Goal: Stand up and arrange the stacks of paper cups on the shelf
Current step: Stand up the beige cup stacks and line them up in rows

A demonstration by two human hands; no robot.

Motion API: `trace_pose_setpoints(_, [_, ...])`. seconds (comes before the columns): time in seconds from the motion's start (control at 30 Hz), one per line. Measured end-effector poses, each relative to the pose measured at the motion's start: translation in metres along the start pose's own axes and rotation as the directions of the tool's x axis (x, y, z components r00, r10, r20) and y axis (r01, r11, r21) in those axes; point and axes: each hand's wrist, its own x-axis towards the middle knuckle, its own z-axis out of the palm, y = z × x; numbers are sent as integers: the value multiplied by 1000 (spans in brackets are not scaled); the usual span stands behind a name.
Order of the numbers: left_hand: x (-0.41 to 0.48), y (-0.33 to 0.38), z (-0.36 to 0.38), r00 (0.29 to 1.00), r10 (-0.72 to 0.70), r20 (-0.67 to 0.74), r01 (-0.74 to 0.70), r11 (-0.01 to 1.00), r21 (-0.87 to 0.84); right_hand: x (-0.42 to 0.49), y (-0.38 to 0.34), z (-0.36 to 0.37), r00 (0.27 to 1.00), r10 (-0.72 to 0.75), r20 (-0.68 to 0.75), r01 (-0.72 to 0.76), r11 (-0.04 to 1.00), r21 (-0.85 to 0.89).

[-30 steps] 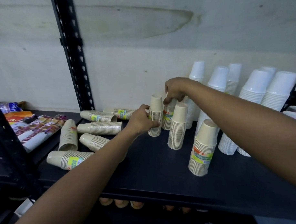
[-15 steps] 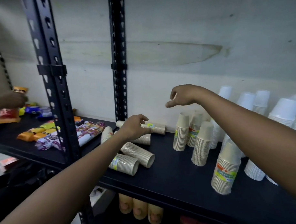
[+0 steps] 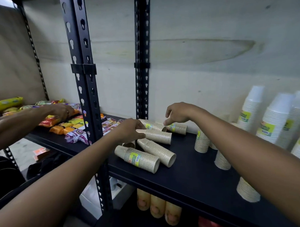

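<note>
Black metal shelf (image 3: 195, 167). Nearest beige paper-cup stack with yellow label (image 3: 139, 159) lies untouched. Behind it, left hand (image 3: 130, 130) grips narrow left end of plain beige lying stack (image 3: 157, 136), long axis left-right, rim rightward. Farthest, right hand (image 3: 177, 113) has fingertip on rear labelled lying stack (image 3: 177, 128); can't tell if it grips. Upright beige stacks (image 3: 201, 142) stand to right.

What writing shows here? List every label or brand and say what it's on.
No text reads clearly.
Green-yellow label on the nearest lying cup stack: blurred, unreadable.
Labels on the white cup stacks: blurred, unreadable.
Snack packets: brand print too small and blurred to read.
</note>
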Motion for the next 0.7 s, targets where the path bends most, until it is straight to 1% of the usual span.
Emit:
trace_pose_setpoints(0.1, [-20, -3, -4, 996, 82, 42, -85, 995, 61, 5, -6, 20, 998, -36, 55, 36, 999, -5])
trace_pose_setpoints(0.17, [-33, -3, -7, 985, 122, 125, -134, 987, 89, 8, -9, 34, 995, -52, 84, 53, 999, -8])
trace_pose_setpoints(0.27, [-43, -6, -14, 953, 107, 282, -160, 972, 172, 11, -15, 53, 977, -49, 207, 45, 999, 27])
trace_pose_setpoints(0.33, [-44, -10, -15, 938, 76, 340, -162, 959, 233, 9, -19, 63, 955, -48, 292, 30, 997, 64])
trace_pose_setpoints(0.4, [-44, -15, -15, 930, 50, 363, -158, 949, 273, 7, -23, 70, 941, -57, 333, 26, 995, 98])
trace_pose_setpoints(0.53, [-44, -17, -8, 927, 49, 372, -179, 929, 324, 2, -26, 76, 935, -63, 350, 10, 988, 153])
trace_pose_setpoints(0.6, [-43, -17, -7, 930, 68, 360, -202, 915, 349, 0, -28, 76, 937, -64, 344, 0, 983, 184])
trace_pose_setpoints(0.7, [-42, -18, -10, 920, 76, 384, -226, 904, 363, -9, -27, 73, 947, -67, 315, -2, 977, 213])
